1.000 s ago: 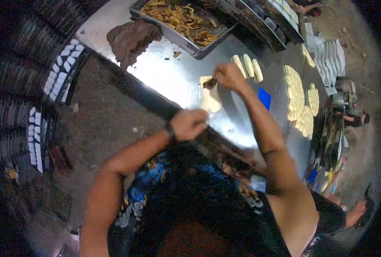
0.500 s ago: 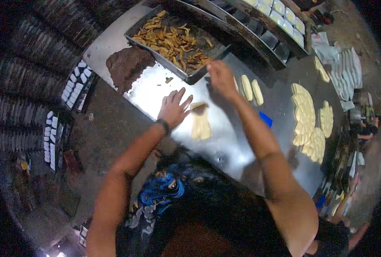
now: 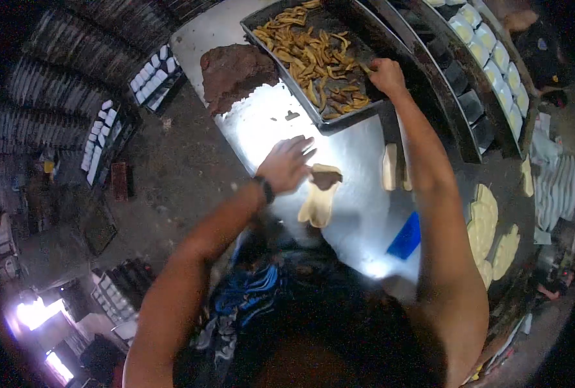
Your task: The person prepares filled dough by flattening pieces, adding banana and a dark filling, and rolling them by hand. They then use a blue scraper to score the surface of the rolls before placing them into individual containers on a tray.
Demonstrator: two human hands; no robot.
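Observation:
My left hand (image 3: 289, 165) is over the shiny metal table (image 3: 358, 187), its fingers stretched out. It is just beside a flattened dough piece (image 3: 318, 205) with brown paste (image 3: 326, 179) on its upper end. At the right side of a metal tray (image 3: 345, 121), my right hand (image 3: 389, 76) is closed, its fingertips pinching the end of a yellow-brown strip that looks like cooked banana. Many similar strips (image 3: 316, 58) lie in the tray. A large mound of dark brown paste (image 3: 235, 74) sits left of the tray.
A blue flat scraper (image 3: 405, 236) lies near my right forearm, with a dough strip (image 3: 389, 167) above it. More dough pieces (image 3: 483, 223) are grouped at right. Long trays with white-and-yellow pieces (image 3: 488, 48) stand at upper right. White-filled trays (image 3: 153, 74) are at left.
My right hand has moved from the tray's near corner to a strip inside it. My left hand remains by the dough, which now shows its brown paste more clearly. The view has shifted.

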